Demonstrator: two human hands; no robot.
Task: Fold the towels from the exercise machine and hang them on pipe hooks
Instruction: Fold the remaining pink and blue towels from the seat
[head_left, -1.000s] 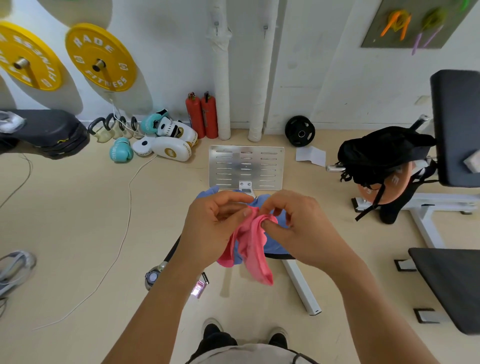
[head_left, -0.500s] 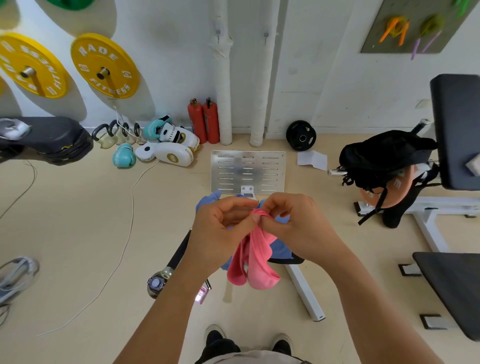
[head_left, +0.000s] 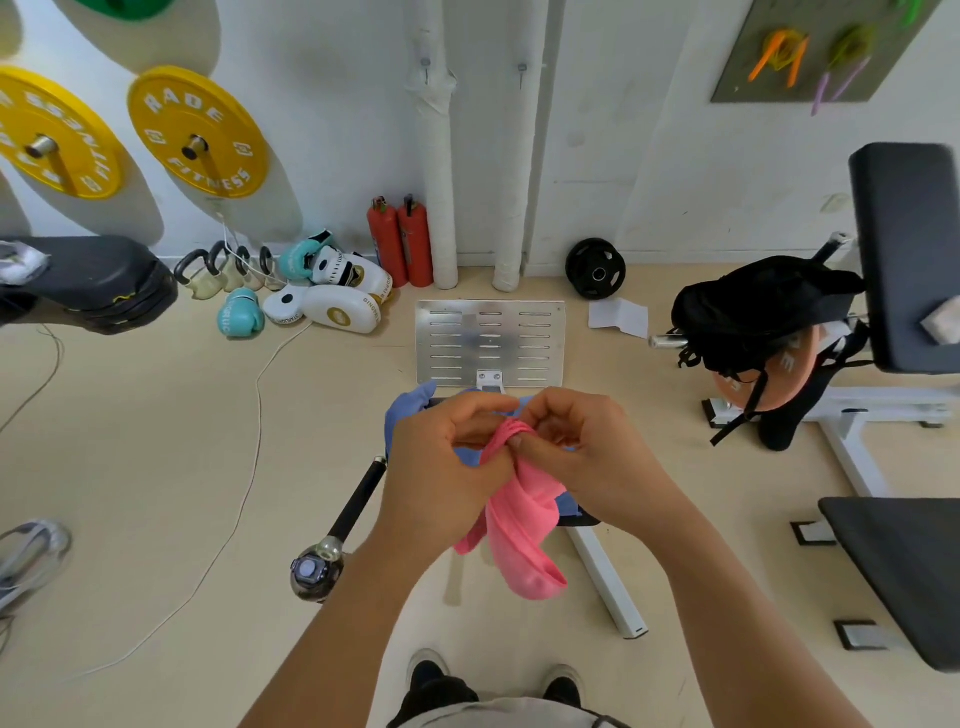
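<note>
A pink towel (head_left: 522, 525) hangs bunched between my hands in the middle of the head view. My left hand (head_left: 441, 462) and my right hand (head_left: 582, 447) both pinch its top edge, fingertips close together. Behind them a blue towel (head_left: 402, 415) lies over the seat of the exercise machine, mostly hidden by my hands. The machine's metal footplate (head_left: 491, 340) stands beyond, its black handle bar (head_left: 356, 504) to the left. Two white wrapped pipes (head_left: 439, 171) run up the wall, each with a small hook (head_left: 426, 65).
Red extinguishers (head_left: 400, 241), boxing gloves and pads (head_left: 332, 291) and kettlebells sit along the wall left of the pipes. A black bag (head_left: 753, 312) hangs on a bench frame at right. A white cable (head_left: 244, 467) trails over the floor. My shoes are at the bottom.
My hands have gathered the pink towel's top edge tighter between the fingertips. The towel now hangs longer below them, and the view has tilted up slightly.
</note>
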